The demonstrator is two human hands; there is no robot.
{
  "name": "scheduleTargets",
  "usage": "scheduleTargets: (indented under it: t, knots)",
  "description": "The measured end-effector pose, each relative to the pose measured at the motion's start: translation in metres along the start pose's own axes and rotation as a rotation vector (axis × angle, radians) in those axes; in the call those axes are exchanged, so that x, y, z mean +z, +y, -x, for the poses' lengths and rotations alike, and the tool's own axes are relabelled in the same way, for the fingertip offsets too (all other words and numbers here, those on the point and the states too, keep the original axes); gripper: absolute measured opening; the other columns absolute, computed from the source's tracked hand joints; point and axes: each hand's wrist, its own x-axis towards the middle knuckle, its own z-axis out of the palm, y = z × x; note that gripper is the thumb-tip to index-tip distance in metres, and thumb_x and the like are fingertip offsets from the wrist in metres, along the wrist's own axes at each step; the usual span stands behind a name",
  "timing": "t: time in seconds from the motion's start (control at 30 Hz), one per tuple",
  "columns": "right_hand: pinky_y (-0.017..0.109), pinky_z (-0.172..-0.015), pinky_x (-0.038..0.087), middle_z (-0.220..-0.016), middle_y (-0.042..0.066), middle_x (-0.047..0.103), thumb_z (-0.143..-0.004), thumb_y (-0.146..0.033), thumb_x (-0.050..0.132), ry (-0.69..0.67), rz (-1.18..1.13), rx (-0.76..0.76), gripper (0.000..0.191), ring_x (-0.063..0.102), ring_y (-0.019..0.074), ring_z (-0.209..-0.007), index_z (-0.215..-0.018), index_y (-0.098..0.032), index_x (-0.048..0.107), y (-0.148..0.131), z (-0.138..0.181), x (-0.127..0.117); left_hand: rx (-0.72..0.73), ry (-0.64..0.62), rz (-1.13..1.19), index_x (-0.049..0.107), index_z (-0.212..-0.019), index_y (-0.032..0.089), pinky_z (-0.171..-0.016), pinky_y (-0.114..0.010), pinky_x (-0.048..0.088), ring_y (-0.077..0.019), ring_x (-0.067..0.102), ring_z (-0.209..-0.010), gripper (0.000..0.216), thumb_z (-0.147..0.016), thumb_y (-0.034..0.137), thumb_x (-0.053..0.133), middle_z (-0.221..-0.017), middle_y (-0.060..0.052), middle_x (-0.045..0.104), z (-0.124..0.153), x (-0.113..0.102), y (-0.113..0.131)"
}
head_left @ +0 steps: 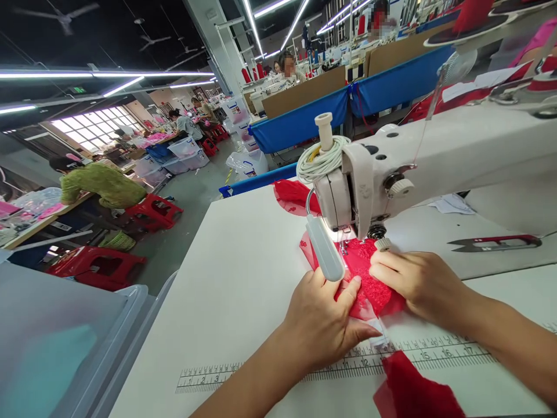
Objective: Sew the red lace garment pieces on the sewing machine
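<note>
Red lace fabric (373,287) lies under the needle area of a white sewing machine (439,157), with sheer red parts around it. My left hand (322,316) rests on its near left side, fingers spread and thumb stretched out to the right. On the right edge of the lace, my right hand (418,284) has its fingers curled together, gripping the fabric; the fingertips are partly hidden. A small white label-like piece (378,334) sticks out by my left thumb. The machine's grey lamp (324,249) hangs just above my left fingers.
Thread snips (496,242) lie right of the machine head. A printed ruler (209,377) runs along the table's (226,278) near side. Another red cloth piece (413,389) lies at the front edge. A plastic bin (108,342) stands left; people sit at tables beyond.
</note>
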Motion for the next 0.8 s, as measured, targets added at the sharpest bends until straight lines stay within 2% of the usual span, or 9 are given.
scheduleTargets:
  t: [0.1,0.4,0.63,0.8]
  knots:
    - [0.031,-0.050,0.020,-0.076,0.002,0.059,-0.070,0.007,0.034,-0.018,0.003,-0.010,0.031,0.040,0.0135,-0.055,-0.073,-0.019,0.050,0.0009,0.0001,-0.0012,0.002,0.024,0.010,0.068,-0.115,0.014,-0.061,-0.036,0.046,-0.0232,0.057,-0.072,0.088,-0.094,0.066,0.001,-0.089,-0.014,0.067,0.0011,0.0036,-0.0005]
    - [0.031,-0.052,0.020,-0.082,0.004,0.064,-0.077,0.005,0.035,-0.018,0.006,0.022,0.029,0.043,0.0137,-0.057,-0.075,-0.020,0.050,0.0016,0.0062,0.0045,0.012,0.017,0.023,0.065,-0.121,0.014,-0.065,-0.035,0.045,-0.0239,0.059,-0.076,0.085,-0.095,0.064,0.002,-0.088,-0.014,0.067,0.0031,0.0069,-0.0010]
    - [0.031,-0.052,0.021,-0.083,0.003,0.064,-0.073,0.007,0.034,-0.020,0.012,0.029,0.032,0.044,0.0142,-0.057,-0.077,-0.020,0.050,0.0029,0.0048,0.0041,0.001,0.011,0.006,0.066,-0.120,0.015,-0.066,-0.035,0.043,-0.0244,0.059,-0.077,0.078,-0.097,0.064,0.010,-0.087,-0.013,0.068,0.0027,0.0065,-0.0020]
    - [0.032,-0.051,0.021,-0.076,0.002,0.061,-0.069,0.007,0.034,-0.040,0.031,0.036,0.031,0.043,0.0144,-0.056,-0.073,-0.021,0.047,0.0030,0.0034,0.0044,-0.016,-0.047,0.005,0.062,-0.126,0.015,-0.069,-0.036,0.043,-0.0242,0.058,-0.080,0.082,-0.096,0.062,0.002,-0.097,-0.015,0.068,0.0026,0.0059,-0.0039]
